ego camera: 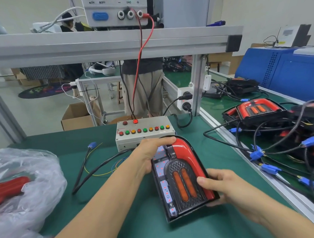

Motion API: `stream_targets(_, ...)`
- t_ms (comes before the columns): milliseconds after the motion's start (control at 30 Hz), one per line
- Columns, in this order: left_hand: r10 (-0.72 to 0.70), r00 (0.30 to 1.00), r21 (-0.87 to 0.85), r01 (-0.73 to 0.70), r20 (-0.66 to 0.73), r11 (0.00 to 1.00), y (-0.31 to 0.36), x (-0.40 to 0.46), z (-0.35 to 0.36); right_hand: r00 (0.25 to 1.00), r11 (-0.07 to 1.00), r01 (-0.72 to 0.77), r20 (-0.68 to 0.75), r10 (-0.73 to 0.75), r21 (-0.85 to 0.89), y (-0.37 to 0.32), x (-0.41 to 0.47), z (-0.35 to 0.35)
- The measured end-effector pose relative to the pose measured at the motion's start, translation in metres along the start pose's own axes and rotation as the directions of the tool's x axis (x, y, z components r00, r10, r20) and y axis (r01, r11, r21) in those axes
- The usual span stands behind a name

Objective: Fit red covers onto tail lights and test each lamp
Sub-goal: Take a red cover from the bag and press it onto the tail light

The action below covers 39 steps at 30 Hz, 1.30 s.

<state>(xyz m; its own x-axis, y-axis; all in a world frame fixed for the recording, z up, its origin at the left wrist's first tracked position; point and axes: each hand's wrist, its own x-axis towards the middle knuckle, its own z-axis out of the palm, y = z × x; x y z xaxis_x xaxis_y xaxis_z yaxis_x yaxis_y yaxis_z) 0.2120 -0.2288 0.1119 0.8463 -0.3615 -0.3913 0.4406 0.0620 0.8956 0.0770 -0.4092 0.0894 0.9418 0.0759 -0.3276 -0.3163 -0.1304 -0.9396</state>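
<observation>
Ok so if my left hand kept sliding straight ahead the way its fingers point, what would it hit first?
Probably nothing soon: the left hand, on the tail light's top edge, points rightwards past the button test box, towards bare green mat. Depth is unclear.

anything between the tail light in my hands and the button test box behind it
Nothing visible. The tail light, held by the left hand and right hand, sits right in front of the test box; its top edge overlaps the box's front in this view.

An electronics assembly workshop: a green-matted table (pixel 104 174) framed in aluminium rails, a bench power supply (pixel 116 11) at top centre, a push-button test box (pixel 145 132), wired tail lights (pixel 259 111) piled at right.
</observation>
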Motion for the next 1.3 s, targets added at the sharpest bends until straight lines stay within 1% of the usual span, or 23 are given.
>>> stream_targets(100, -0.032, 0.999, -0.01, 0.032, -0.021, 0.999, 0.001, 0.002, -0.002, 1.0, 0.999, -0.004, 0.011, 0.003, 0.033, -0.003, 0.002, 0.0)
stream_targets(333, -0.022, 0.999, -0.006, 0.022, -0.023, 1.0, -0.003, 0.004, -0.003, 0.999, 0.997, 0.038, -0.034, -0.036, 0.065, -0.001, 0.003, 0.003)
stream_targets(533, -0.029, 1.0, -0.007, 0.029, -0.011, 1.0, 0.002, 0.005, -0.002, 0.988, 0.996, 0.069, -0.141, -0.061, 0.059, -0.001, 0.004, 0.01)
stream_targets(600, -0.031, 0.999, -0.005, 0.031, -0.007, 0.999, 0.002, 0.005, -0.002, 0.986, 0.996, 0.068, -0.155, -0.058, 0.061, 0.0, 0.003, 0.013)
stream_targets(733, -0.008, 1.0, 0.003, 0.008, -0.004, 1.0, 0.002, 0.005, -0.005, 0.991, 0.995, 0.087, -0.102, -0.082, 0.039, 0.0, 0.003, 0.012)
stream_targets(833, -0.013, 0.998, -0.03, 0.015, 0.054, 0.999, 0.004, 0.003, -0.008, 0.997, 0.996, 0.073, -0.038, -0.072, 0.049, 0.0, 0.004, 0.011)
stream_targets(900, 0.013, 0.997, -0.022, -0.011, 0.072, 1.0, 0.006, 0.002, -0.008, 0.996, 0.994, 0.088, -0.035, -0.086, 0.069, -0.004, 0.004, 0.014)
stream_targets(933, 0.04, 0.996, -0.009, -0.039, 0.082, 0.999, 0.006, 0.002, -0.006, 0.993, 0.991, 0.105, -0.059, -0.1, 0.083, -0.009, 0.005, 0.016)
stream_targets(967, 0.071, 0.993, 0.0, -0.071, 0.096, 0.997, 0.007, 0.001, -0.003, 0.988, 0.988, 0.131, -0.098, -0.122, 0.082, -0.014, 0.007, 0.017)
stream_targets(1067, 0.172, 0.977, 0.042, -0.178, 0.128, 0.983, 0.008, 0.0, 0.007, 0.961, 0.984, 0.178, -0.214, -0.175, -0.004, -0.04, 0.022, 0.016)
stream_targets(1167, 0.207, 0.965, 0.082, -0.222, 0.16, 0.972, 0.011, -0.002, 0.014, 0.95, 0.982, 0.19, -0.252, -0.182, 0.01, -0.06, 0.038, 0.016)
stream_targets(1300, 0.259, 0.958, 0.073, -0.269, 0.119, 0.96, 0.012, -0.002, 0.013, 0.95, 0.978, 0.2, -0.257, -0.178, 0.063, -0.065, 0.047, 0.022)
